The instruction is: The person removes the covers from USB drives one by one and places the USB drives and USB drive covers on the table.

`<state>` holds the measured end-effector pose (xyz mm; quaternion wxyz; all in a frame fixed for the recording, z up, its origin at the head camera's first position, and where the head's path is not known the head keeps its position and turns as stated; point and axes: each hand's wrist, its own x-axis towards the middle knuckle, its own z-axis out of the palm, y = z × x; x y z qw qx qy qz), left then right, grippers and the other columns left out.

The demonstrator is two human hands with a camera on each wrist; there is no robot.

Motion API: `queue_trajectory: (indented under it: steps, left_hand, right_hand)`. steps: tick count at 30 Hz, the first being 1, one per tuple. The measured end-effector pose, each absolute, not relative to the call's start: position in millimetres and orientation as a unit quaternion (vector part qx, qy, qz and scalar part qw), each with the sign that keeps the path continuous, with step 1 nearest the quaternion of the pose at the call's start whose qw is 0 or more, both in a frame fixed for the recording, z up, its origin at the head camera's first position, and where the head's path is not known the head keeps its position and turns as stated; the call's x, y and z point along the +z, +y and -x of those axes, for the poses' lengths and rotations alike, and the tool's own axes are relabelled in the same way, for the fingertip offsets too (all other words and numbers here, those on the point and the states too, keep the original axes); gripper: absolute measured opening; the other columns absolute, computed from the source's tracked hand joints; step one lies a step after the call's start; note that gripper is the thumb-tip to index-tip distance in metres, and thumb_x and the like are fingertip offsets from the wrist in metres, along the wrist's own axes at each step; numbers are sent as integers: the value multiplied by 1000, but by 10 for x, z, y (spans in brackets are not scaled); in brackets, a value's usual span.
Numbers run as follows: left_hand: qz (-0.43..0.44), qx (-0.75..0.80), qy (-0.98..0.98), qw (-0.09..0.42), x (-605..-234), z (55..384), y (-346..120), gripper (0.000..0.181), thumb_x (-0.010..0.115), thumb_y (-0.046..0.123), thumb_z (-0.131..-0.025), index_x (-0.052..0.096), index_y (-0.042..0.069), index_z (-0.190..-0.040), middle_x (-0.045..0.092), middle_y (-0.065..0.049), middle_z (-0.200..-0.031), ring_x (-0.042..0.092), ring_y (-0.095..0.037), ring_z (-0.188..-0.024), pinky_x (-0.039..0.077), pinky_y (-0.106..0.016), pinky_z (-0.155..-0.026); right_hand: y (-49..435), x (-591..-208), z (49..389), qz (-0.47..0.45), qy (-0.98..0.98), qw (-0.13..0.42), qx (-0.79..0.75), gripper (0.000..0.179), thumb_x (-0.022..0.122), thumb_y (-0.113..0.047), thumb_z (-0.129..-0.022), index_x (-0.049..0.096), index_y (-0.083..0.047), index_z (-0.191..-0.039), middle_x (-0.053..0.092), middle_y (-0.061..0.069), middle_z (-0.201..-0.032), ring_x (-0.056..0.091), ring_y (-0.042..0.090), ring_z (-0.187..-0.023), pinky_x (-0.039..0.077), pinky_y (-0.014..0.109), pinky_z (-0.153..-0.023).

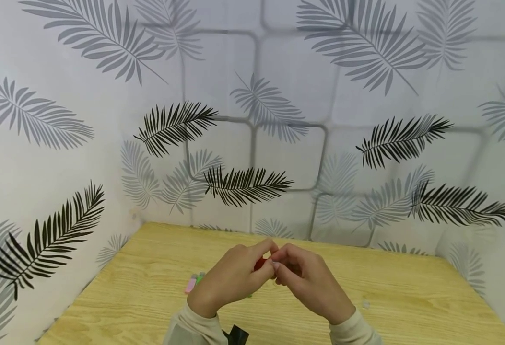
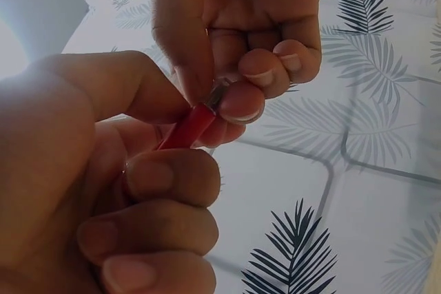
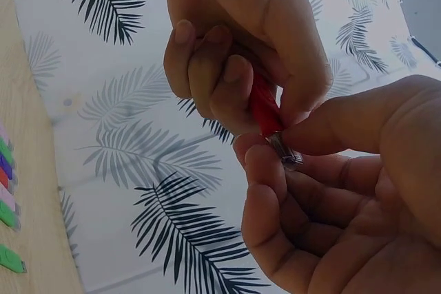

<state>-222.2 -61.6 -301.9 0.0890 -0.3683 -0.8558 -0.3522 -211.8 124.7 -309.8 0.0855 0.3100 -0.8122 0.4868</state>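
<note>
Both forearms reach in from the bottom edge over the wood-grain table [image 1: 407, 292], wrists bent inward so that the fingertips meet. The left hand [image 1: 230, 275] clamps the body of a small red stick [image 3: 264, 109] between its thumb and forefinger, the other fingers curled in toward the palm; the right hand [image 1: 310, 280] pinches the stick's shiny grey end [image 3: 277, 144] between thumb and forefinger, its remaining fingers bent loosely beneath. The stick is thus held between the two hands, slanted, in front of the leaf-patterned cloth [image 1: 287, 96]. From the head view the fingers hide nearly all of it, leaving a sliver of red; what the grey end is cannot be made out. The left forearm partly covers a pink piece [image 1: 191, 283] on the table; in the right wrist view, the row of coloured pieces [image 3: 7, 213] is cut off by the frame's edge. A whitish scrap [image 1: 366, 304] near the right wrist is too small to identify, and a black object [image 1: 238, 335] by the left sleeve [image 1: 196, 328] is cropped.
</note>
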Motion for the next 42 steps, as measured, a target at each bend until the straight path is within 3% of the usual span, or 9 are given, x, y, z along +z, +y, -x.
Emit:
queue_trajectory:
  steps: [15, 20, 24, 30, 42]
  left_hand:
    - [369, -333, -862, 105, -3012, 2219, -581, 11, 50, 13, -95, 56, 22, -97, 29, 12, -49, 25, -2, -42, 25, -20, -45]
    - [377, -339, -855, 104, -3006, 2224, -559, 12, 47, 15, -99, 57, 18, -104, 33, 11, -51, 26, -2, -43, 28, -20, -46]
    - [388, -345, -848, 109, -3008, 2234, -537, 18, 44, 19, -103, 57, 14, -114, 41, 11, -57, 32, -2, -46, 34, -19, -50]
    - [404, -340, -841, 120, -3003, 2226, -542, 17, 42, 19, -105, 56, 10, -106, 44, 9, -62, 34, -1, -50, 34, -19, -50]
    - [423, -321, -844, 77, -3014, 2221, -573, 19, 42, 19, -104, 56, 8, -110, 43, 8, -64, 35, -2, -52, 35, -18, -53]
  right_hand:
    - [1265, -3113, 2115, -325, -808, 80, 486, 7, 55, -11, -98, 60, -9, -95, 64, 2, -80, 59, 11, -65, 52, 27, -60]
    - [1296, -3086, 2118, -307, -815, 89, 483, 8, 57, -14, -98, 63, -10, -95, 65, 3, -82, 60, 12, -65, 50, 26, -58]
    - [1336, -3072, 2124, -286, -809, 108, 502, 9, 60, -16, -97, 65, -9, -97, 66, 2, -85, 62, 14, -69, 53, 27, -62]
    - [1340, -3076, 2134, -300, -798, 123, 508, 11, 59, -15, -97, 66, -8, -101, 66, 5, -87, 64, 13, -74, 54, 28, -68]
    - [1387, -3076, 2136, -330, -815, 94, 467, 11, 58, -13, -98, 67, -9, -96, 65, 2, -83, 62, 11, -70, 53, 28, -64]
